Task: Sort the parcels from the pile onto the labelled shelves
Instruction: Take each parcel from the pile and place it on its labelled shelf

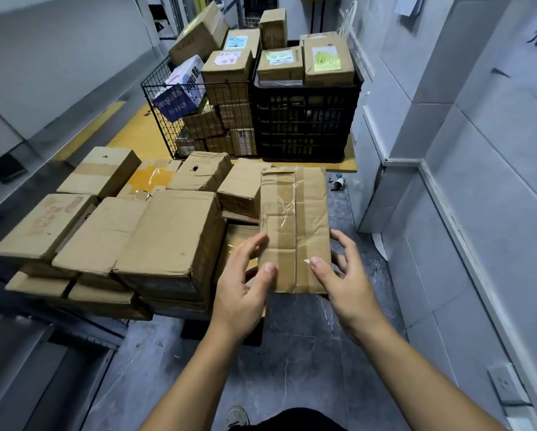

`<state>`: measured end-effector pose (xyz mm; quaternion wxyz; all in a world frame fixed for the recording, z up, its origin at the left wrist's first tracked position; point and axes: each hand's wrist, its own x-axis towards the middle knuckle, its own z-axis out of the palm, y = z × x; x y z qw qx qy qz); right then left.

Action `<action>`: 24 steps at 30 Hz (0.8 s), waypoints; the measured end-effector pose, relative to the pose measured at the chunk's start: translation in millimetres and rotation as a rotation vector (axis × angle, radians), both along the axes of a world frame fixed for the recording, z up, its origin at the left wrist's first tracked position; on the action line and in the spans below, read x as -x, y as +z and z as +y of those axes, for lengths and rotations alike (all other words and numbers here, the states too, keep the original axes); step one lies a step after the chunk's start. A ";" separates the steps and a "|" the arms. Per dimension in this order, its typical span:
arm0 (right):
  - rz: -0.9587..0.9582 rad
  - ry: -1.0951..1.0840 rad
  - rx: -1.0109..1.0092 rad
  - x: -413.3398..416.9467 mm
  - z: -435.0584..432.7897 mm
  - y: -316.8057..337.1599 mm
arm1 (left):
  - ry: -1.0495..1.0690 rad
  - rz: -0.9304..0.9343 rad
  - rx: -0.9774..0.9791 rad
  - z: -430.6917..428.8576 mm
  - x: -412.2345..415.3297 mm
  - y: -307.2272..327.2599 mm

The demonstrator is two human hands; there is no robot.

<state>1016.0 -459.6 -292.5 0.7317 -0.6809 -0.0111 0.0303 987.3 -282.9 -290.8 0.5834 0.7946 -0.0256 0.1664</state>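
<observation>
A flat brown cardboard parcel, creased and taped lengthwise, is pinched at its near end between the left hand and right hand, at the right edge of the pile of stacked brown boxes.

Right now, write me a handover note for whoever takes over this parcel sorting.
Left hand and right hand: both grip one taped parcel, held at the pile's right side.
Pile: many boxes stacked, unsorted.
Wire basket and black crate behind it hold more boxes.
Done: cannot tell. Left: shelve the held parcel, then the pile.
</observation>
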 end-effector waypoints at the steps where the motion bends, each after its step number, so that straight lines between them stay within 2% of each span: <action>1: 0.034 -0.012 -0.048 -0.7 -1.3 -2.2 | 0.021 0.011 0.064 2.1 0.2 -1.2; 3: 0.118 -0.041 -0.173 -1.0 -4.7 -8.8 | 0.104 0.048 0.123 7.6 -1.1 -5.7; 6: 0.198 -0.053 -0.291 2.5 -9.4 -12.0 | 0.165 0.167 0.067 15.5 -4.0 -17.5; 9: 0.236 -0.020 -0.396 6.5 -14.2 -8.7 | 0.133 0.247 0.095 18.3 -3.6 -28.4; 12: 0.247 0.015 -0.398 4.8 -17.1 -9.4 | 0.080 0.235 0.123 14.2 -1.2 -27.0; 14: 0.212 -0.006 -0.318 2.7 -18.5 -12.9 | 0.074 0.189 0.090 11.3 1.1 -22.8; 19: -0.092 -0.126 0.231 6.2 -25.7 -16.3 | 0.096 0.126 0.016 6.2 8.9 -12.0; 24: -0.169 -0.080 0.313 10.5 -27.1 -6.0 | 0.147 0.103 -0.091 6.2 17.6 -6.3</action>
